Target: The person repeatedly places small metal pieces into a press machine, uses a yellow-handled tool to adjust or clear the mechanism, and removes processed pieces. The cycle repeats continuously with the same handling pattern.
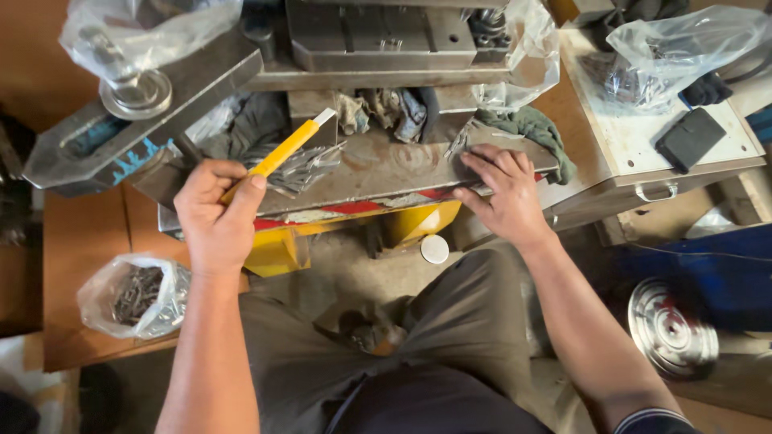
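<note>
Yellow stick (281, 151) gripped in the left hand (215, 215), tip over one heap of small metal parts (301, 165) at the steel worktop's (386, 169) front edge. Right hand (500, 191) lies flat, holding nothing, on that edge. Risk: fingers under the press (378, 36). Three plastic bags; one (137, 296) holds parts.

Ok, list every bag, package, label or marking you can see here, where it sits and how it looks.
Clear plastic bag: lower left on the wooden bench, crumpled, full of small dark metal pieces.
Clear plastic bag: upper right on the white box, holds shiny metal parts.
Clear plastic sheet: upper left, draped over the machine.
Red, white and yellow warning stripe: along the machine's front edge.
Blue scrawl: on the grey steel arm, left.
</note>
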